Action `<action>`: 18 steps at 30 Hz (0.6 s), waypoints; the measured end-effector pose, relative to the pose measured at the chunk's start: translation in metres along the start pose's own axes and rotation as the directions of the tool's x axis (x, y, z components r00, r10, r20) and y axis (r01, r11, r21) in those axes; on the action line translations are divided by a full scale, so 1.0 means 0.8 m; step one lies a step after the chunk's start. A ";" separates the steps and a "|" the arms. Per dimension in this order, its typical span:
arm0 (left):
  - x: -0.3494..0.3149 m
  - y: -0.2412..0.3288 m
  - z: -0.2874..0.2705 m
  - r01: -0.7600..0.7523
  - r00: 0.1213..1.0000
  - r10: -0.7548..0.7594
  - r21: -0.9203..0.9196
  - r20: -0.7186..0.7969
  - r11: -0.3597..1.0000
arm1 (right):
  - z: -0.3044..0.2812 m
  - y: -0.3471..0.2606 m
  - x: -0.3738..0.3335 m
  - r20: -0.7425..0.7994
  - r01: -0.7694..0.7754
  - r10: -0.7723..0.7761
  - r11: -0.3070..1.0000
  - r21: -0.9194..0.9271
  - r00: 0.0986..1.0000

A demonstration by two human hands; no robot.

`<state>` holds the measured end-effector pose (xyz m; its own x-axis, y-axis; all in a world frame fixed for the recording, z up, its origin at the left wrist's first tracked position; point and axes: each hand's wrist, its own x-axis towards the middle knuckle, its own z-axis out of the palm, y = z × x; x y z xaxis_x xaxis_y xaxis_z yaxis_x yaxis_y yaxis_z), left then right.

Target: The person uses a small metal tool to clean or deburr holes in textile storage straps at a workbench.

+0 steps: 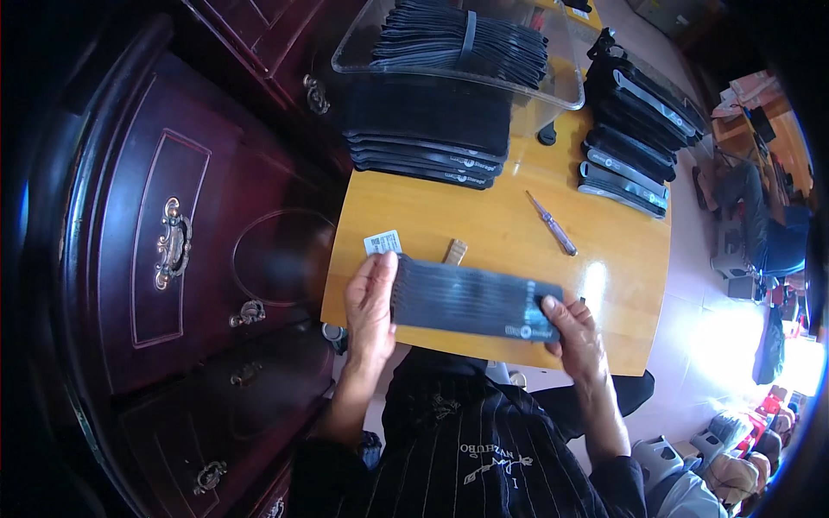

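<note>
At frame centre, the left hand (pixel 371 306) and right hand (pixel 574 332) grasp opposite ends of a long, ribbed black elastic band (pixel 471 298) over the glossy wooden table (pixel 484 229).

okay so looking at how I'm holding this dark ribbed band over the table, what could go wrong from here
1. Both the left hand and right hand pinch the dark ribbed band only at its ends, near the wooden table's front edge, so a slip could drop it toward your lap.
2. The screwdriver lies loose just beyond the band and might get knocked.
3. The small white tag by the left hand could be swept off.
</note>
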<state>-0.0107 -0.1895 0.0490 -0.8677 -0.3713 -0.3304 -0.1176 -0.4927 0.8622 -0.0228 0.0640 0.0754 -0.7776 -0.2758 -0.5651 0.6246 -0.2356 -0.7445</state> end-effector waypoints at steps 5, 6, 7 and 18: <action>0.036 0.054 -0.007 -0.158 0.975 0.137 0.109 0.178 0.981 | 0.048 -0.074 0.036 -0.022 0.297 -0.345 0.835 -0.464 0.938; 0.044 0.065 0.004 -0.213 0.968 0.184 0.173 0.172 0.962 | 0.050 -0.085 0.049 -0.008 0.307 -0.352 0.826 -0.472 0.936; 0.053 0.075 0.013 -0.265 0.959 0.229 0.239 0.166 0.934 | 0.051 -0.093 0.062 0.006 0.315 -0.355 0.820 -0.477 0.935; 0.184 0.129 0.038 -0.498 0.841 0.510 0.627 0.180 0.599 | 0.094 -0.131 0.165 -0.026 0.493 -0.596 0.687 -0.533 0.802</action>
<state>-0.1651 -0.2709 0.1010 -0.8767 -0.4218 0.2314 0.0587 0.3836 0.9216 -0.1856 -0.0178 0.1055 -0.9983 -0.0561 -0.0186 0.0071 0.1988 -0.9800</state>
